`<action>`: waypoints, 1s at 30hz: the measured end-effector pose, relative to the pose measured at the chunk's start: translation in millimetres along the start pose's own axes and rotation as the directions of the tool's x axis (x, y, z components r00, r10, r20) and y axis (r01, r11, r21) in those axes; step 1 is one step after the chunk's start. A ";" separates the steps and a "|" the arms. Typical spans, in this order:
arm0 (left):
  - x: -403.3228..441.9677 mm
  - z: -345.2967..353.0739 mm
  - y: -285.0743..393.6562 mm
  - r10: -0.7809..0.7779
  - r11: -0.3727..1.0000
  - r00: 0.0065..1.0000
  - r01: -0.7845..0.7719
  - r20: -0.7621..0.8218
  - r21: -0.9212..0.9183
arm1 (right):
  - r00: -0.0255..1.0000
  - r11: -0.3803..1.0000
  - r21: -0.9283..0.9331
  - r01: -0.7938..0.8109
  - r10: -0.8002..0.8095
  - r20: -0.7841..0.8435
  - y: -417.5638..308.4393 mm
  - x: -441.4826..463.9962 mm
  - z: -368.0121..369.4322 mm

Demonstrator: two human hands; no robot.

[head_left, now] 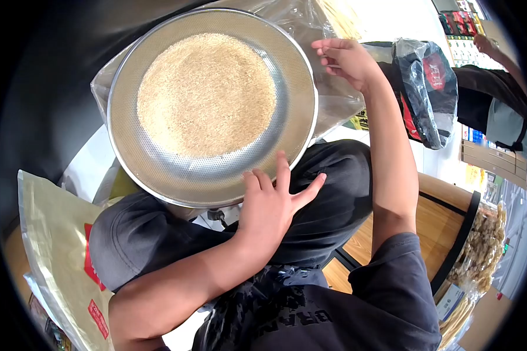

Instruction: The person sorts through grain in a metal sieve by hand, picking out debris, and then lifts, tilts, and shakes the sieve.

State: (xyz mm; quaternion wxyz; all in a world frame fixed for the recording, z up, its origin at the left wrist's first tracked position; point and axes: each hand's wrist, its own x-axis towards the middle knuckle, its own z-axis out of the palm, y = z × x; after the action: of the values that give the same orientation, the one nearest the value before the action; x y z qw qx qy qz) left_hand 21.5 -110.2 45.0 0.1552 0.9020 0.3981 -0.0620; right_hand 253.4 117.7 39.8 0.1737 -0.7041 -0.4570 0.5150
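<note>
A round metal sieve [123, 99], finely perforated, takes up the upper middle of the head view. Inside it lies a broad, flat layer of small tan grains [208, 93]; their exact kind is too fine to tell. At its near rim, my left hand [272, 205] is open with fingers spread, the fingertips overlapping the edge; whether they press on it I cannot tell. My right hand [350, 63] hangs past the right side of the rim, apart from it, fingers loosely extended and holding nothing visible. A clear plastic bag [339, 102] spreads out behind and beside the sieve.
My bent knees [334, 187] are just below the sieve. A translucent bag with red labels [58, 228] stands at left. A plastic-wrapped black bundle [424, 93] is at right, near another person's arm [495, 52]. A wooden stand [445, 228] and bagged dried goods [480, 251] lie lower right.
</note>
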 end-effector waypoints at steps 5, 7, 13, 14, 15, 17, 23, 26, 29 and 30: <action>-1.4 6.2 1.0 -0.010 1.000 0.999 0.011 -0.039 0.022 | 0.998 0.997 -0.064 0.041 -0.044 -0.038 1.9 6.3 2.7; -0.7 7.8 -0.3 0.004 1.000 0.982 0.001 -0.187 0.026 | 0.989 0.992 -0.043 0.120 -0.123 -0.076 -2.7 1.9 13.3; 0.2 2.1 -4.8 0.040 0.995 0.984 -0.023 -0.172 0.096 | 0.934 0.932 -0.226 0.282 -0.321 -0.157 -2.1 10.9 32.0; 0.3 -0.1 -8.3 0.053 0.996 0.984 -0.040 -0.167 0.083 | 0.914 0.913 -0.249 0.324 -0.370 -0.166 -0.2 13.7 34.0; 0.3 -4.3 -11.6 0.062 0.995 0.986 -0.049 -0.154 0.083 | 0.922 0.906 -0.275 0.323 -0.367 -0.124 -5.0 10.3 35.0; 2.0 -10.4 -16.4 0.040 0.997 0.990 -0.032 -0.138 0.065 | 0.894 0.854 -0.391 0.343 -0.424 -0.141 -6.6 10.7 39.1; 6.2 -2.6 -24.6 0.086 0.991 0.982 -0.068 -0.167 0.112 | 0.879 0.813 -0.425 0.397 -0.470 -0.077 -7.9 5.6 43.8; 4.4 -4.8 -25.0 0.104 0.989 0.975 -0.079 -0.196 0.127 | 0.867 0.796 -0.423 0.434 -0.497 -0.044 -8.5 10.2 48.2; 2.0 -6.6 -27.4 0.149 0.985 0.964 -0.126 -0.218 0.114 | 0.896 0.820 -0.409 0.399 -0.444 -0.016 -15.5 6.8 53.4; 2.4 -3.6 -26.7 0.141 0.985 0.967 -0.115 -0.210 0.132 | 0.893 0.822 -0.400 0.406 -0.449 -0.017 -13.0 9.4 55.3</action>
State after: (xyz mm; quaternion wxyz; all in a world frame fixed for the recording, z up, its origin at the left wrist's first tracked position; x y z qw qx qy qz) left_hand 3.4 -90.4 41.6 0.0603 0.9348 0.3492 0.0242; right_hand 199.0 119.8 21.1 0.1677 -0.6310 -0.6852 0.3228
